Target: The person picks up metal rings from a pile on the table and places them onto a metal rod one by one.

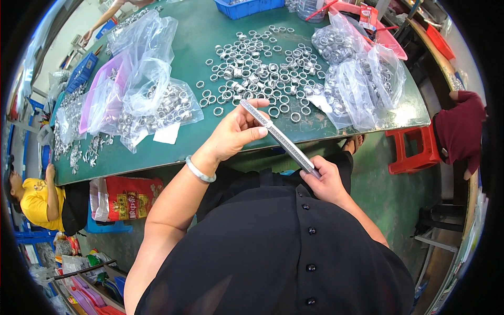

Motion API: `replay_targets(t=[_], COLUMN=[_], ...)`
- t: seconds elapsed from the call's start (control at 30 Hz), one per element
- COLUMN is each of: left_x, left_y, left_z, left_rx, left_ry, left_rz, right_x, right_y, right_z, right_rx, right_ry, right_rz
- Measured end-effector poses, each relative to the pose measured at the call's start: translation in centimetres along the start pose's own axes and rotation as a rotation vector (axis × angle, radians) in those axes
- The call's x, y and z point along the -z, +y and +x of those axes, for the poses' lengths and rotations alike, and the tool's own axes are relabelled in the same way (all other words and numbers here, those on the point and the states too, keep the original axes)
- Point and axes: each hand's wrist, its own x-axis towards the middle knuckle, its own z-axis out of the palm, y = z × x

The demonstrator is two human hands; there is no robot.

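A long grey ring sizing stick (290,147) with fine markings slants across in front of me, just past the table's near edge. My right hand (323,180) grips its lower, near end. Around its upper end curl the fingers of my left hand (234,132), thumb and index finger against it. A small light band, perhaps a ring, shows on the stick beside my left thumb; its details are too small to tell. Beyond my hands, many loose silver metal rings (273,79) lie spread over the green table (194,39).
Clear plastic bags of rings lie left (157,102) and right (362,86), near a purple tray (105,89). A blue bin (249,7) and pink basket (391,42) stand farther back. Red stool (415,149) at right; people sit at both sides (39,202) (462,128).
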Motion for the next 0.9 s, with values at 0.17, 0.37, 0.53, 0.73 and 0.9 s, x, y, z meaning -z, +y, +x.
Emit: replay_targets(t=[0.17,0.37,0.53,0.73,0.9], left_x=[0.0,1.0,3.4,2.2,0.2], left_y=[-0.4,-1.0,0.6,2.2,1.7], left_z=[-1.0,-1.7,-1.2,0.8,4.2], left_rx=[0.093,-0.007,-0.107,0.042,0.009], left_ry=[0.042,0.182,0.284,0.4,0.468], left_rz=[0.02,-0.125,-0.344,-0.079,1.19], right_x=[0.1,0.2,0.5,0.7,0.8], right_y=[0.0,-0.3,0.4,1.3,1.9], right_z=[0.0,0.1,-0.3,-0.5,-0.7], right_rx=[-0.012,-0.001,-0.055,-0.103,-0.154], right_ry=[-0.05,-0.07,-0.052,0.041,0.098], right_rz=[-0.019,-0.014,-0.022,0.018,0.074])
